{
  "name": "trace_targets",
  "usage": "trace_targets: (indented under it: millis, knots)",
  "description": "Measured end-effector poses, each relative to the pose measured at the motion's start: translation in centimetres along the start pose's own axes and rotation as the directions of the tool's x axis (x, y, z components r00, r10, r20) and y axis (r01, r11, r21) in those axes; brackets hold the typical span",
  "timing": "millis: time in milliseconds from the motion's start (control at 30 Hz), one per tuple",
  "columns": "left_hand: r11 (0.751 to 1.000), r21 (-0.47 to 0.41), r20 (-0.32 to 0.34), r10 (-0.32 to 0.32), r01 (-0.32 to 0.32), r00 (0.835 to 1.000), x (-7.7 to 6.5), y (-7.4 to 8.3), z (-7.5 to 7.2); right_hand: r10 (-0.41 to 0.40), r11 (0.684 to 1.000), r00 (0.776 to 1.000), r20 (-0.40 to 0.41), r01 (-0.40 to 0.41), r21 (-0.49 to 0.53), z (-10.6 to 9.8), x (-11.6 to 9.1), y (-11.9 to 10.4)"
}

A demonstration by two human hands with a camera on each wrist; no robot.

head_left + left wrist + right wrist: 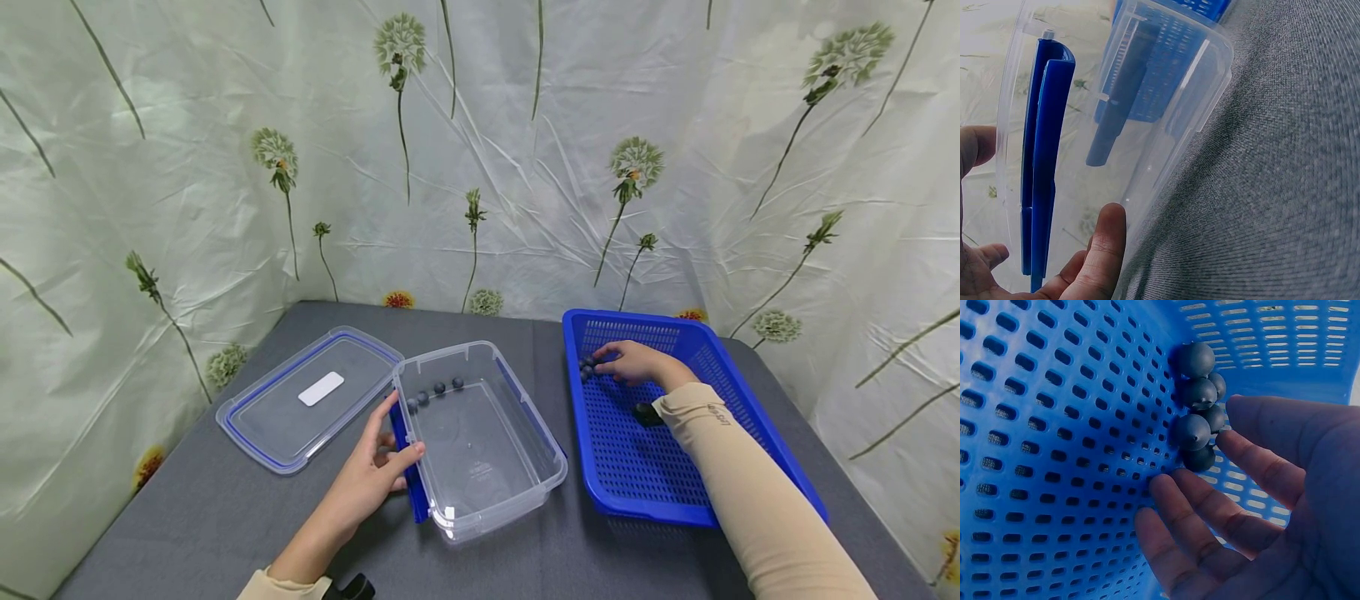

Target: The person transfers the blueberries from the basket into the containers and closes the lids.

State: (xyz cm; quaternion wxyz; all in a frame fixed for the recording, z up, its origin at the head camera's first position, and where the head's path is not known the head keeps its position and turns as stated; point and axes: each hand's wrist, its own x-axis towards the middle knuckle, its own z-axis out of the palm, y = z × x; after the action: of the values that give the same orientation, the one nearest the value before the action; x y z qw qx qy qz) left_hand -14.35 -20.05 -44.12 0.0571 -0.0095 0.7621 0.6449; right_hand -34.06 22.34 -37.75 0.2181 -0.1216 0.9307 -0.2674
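Note:
My left hand (pixel 367 471) grips the near-left wall of a clear plastic container (pixel 487 446), thumb over the rim and fingers outside by the blue latch (pixel 1046 169). Several blueberries (pixel 439 388) lie in a row along the container's far-left end. Inside a blue perforated basket (pixel 622 475), my right hand (pixel 637 363) reaches towards the far-left corner. There a cluster of blueberries (pixel 1192 432) sits against the wall. In the right wrist view the fingers are spread and gently bent beside the berries, with nothing visibly held.
A clear lid (pixel 281 429) with a blue seal and a white label (pixel 321 388) lies left of the container. Everything stands on a grey cloth-covered table (pixel 187 517). Behind hangs a floral-patterned curtain (pixel 525 208).

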Motion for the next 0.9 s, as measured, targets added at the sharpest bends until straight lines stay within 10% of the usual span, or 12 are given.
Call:
trace_targets:
  millis: [900]
  knots:
    - [1.000, 0.002, 0.002, 0.002, -0.002, 1.000, 0.01, -0.02, -0.04, -0.016, 0.951, 0.998, -0.060, -0.003, -0.308, 0.34, 0.58, 0.26]
